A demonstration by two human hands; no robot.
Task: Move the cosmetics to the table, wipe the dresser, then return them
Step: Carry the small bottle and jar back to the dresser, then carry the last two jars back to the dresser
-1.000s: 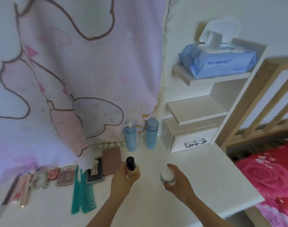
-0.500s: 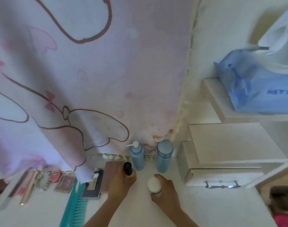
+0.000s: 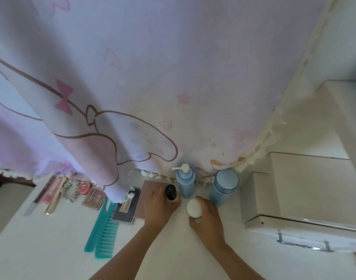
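Two hands apart near the back edge of the white dresser top [image 3: 51, 249]: left hand [image 3: 159, 207] wrapped round a black-capped bottle [image 3: 171, 191], right hand [image 3: 207, 217] gripping a white-lidded jar [image 3: 194, 208]. Just behind them, a blue pump bottle [image 3: 185, 182] and a blue capped bottle [image 3: 223, 186]. Left of the hands, a brown palette [image 3: 146, 197], two teal combs [image 3: 104, 229], a red tin [image 3: 84, 187] toward the left edge. Bare surface along the front edge. Drawer unit [image 3: 294, 199] at the right; pink printed cloth [image 3: 153, 77] hanging over the back edge.
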